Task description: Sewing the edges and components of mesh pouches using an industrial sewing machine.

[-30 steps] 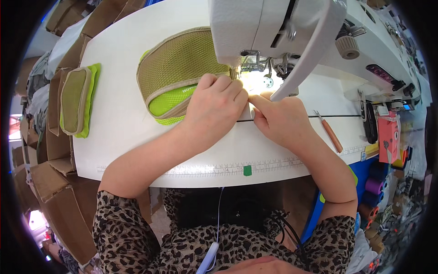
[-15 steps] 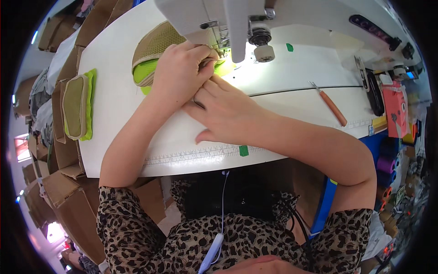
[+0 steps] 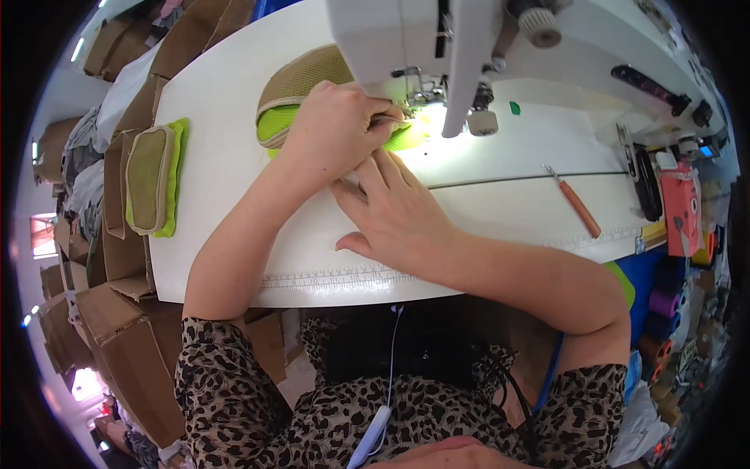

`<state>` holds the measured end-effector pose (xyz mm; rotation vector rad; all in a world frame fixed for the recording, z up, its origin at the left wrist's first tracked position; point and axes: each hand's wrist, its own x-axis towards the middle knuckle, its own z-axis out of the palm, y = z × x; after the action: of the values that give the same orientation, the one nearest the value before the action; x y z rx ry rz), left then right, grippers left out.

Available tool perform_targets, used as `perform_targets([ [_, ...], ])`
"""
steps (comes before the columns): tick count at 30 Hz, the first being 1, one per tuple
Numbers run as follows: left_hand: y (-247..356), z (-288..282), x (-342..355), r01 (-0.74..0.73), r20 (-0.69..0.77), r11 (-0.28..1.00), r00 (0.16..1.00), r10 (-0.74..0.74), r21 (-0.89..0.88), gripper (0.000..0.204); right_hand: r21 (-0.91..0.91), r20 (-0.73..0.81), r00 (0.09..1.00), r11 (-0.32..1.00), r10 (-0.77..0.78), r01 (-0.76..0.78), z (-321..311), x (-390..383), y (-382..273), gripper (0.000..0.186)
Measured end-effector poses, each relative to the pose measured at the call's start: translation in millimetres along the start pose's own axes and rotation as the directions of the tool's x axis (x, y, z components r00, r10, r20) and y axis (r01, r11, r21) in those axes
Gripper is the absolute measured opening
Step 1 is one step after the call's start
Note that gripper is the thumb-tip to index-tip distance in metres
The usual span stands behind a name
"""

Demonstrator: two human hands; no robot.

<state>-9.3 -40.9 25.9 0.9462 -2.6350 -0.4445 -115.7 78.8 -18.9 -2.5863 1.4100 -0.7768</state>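
A tan mesh piece [image 3: 308,76] with bright green fabric [image 3: 273,121] and a beige bound edge lies on the white sewing table [image 3: 305,242]. My left hand [image 3: 332,129] is closed on its edge, thumb and fingers pinched just left of the lit needle area of the sewing machine [image 3: 383,43]. Green fabric shows again beyond the fingertips, by the presser foot [image 3: 422,98]. Just below, my right hand [image 3: 394,207] rests palm down, fingers stretched toward the left wrist and thumb out to the side. Its fingertips lie partly against the left hand.
A finished-looking tan and green padded piece [image 3: 151,181] lies at the table's left edge, beside cardboard boxes [image 3: 125,336]. At right are a seam ripper [image 3: 580,209] with an orange-brown handle, black-handled snips [image 3: 645,184] and a pink pouch [image 3: 678,203]. A printed ruler [image 3: 332,281] runs along the near edge.
The whole view has shifted, so the machine and table sit further right and lower. My right forearm now covers the green tape on the ruler. The left hand keeps its pinch on the fabric.
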Motion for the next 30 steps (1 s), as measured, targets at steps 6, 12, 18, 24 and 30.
perform_targets([
  [6,-3.1,-3.9,0.9,-0.030,0.071,0.999,0.997,0.027,0.036,0.016,-0.043,0.106,0.984,0.990,0.140,-0.136,-7.4,-0.5,-12.7,0.084],
  [12,-1.1,0.2,0.9,-0.060,-0.017,0.998,0.998,0.060,0.019,0.017,-0.099,0.069,0.992,0.991,0.102,-0.095,8.9,9.6,-4.6,0.089],
  [18,-3.4,11.4,-7.3,-0.114,-0.018,0.993,0.993,0.114,0.016,0.013,0.008,0.106,0.986,0.992,0.127,-0.129,27.5,19.9,1.2,0.093],
  [24,6.4,26.2,-16.6,-0.209,-0.122,0.955,0.964,0.237,0.211,0.009,0.011,0.112,0.994,1.000,0.000,-0.001,11.4,-6.1,5.4,0.091],
  [30,6.3,27.4,-13.3,-0.221,-0.153,0.936,0.951,0.270,0.275,0.008,0.075,0.096,0.995,0.997,0.023,-0.030,9.7,-9.1,7.4,0.095],
])
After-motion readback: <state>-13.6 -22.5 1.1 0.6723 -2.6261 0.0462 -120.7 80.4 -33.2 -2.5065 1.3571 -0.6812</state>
